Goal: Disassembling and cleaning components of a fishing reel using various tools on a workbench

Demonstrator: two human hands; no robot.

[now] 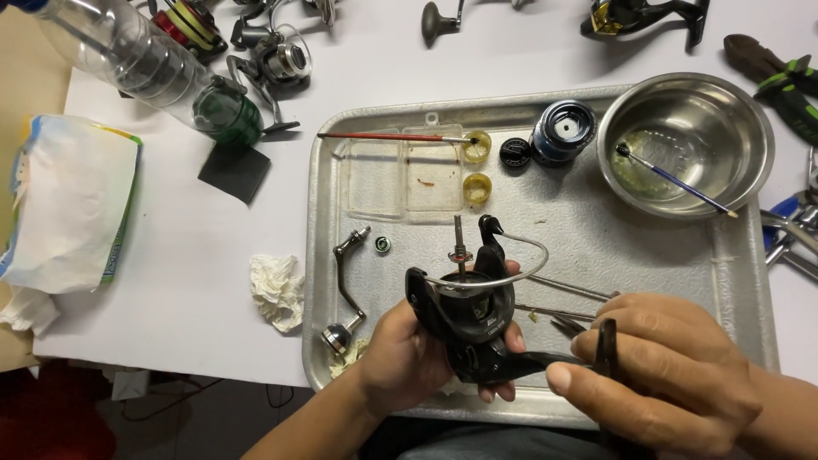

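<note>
Left hand (407, 353) is wrapped around the body of a black fishing reel (464, 311), fingers closed on it from underneath, holding it up just above the near edge of a metal tray (596, 247). Right hand (660, 366) is pinched together on the reel's foot and a thin dark tool (607, 345) that stands up between the fingers.

That reel looks solid and fairly heavy for its size, hard all over, so it should sit firm in a full grip around the body, which is where the left hand has it. I would judge the thin wire bail (520, 264) arching over the top and the bare shaft (460, 243) sticking up as the parts to keep fingers off; they look easy to bend. It may be greasy, so slippery in places.

It is glossy black, its spool off, a small washer sitting on the shaft.

On the tray behind it lie a crank handle (345, 285) with a silver knob, a clear plastic box (400, 179), a red-handled brush (392, 136) resting across a small yellow cap (477, 146), a dark blue spool (562, 129), and a steel bowl (686, 140) with a blue brush (673, 179) in it. Left of the tray, on the white tabletop (187, 247), sit a crumpled tissue (277, 290), a clear plastic bottle (145, 68) and a tissue pack (68, 204). More reels (277, 60) and green-handled pliers (780, 81) lie along the far edge.
</note>
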